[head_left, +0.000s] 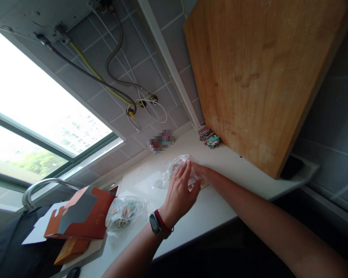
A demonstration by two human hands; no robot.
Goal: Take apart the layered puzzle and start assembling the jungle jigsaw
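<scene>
My left hand, with a watch and red band on the wrist, rests on a clear plastic bag of small coloured pieces on the white counter. Its fingers lie together against the bag and hold it. My right hand reaches in from the right and is mostly hidden behind the left hand; its fingers touch the same bag. A flat tan piece pokes out under the hands.
A second clear bag of coloured pieces lies left, beside an orange cardboard box. A small pile of coloured pieces sits near the big wooden cutting board leaning on the tiled wall. A faucet and window are at left.
</scene>
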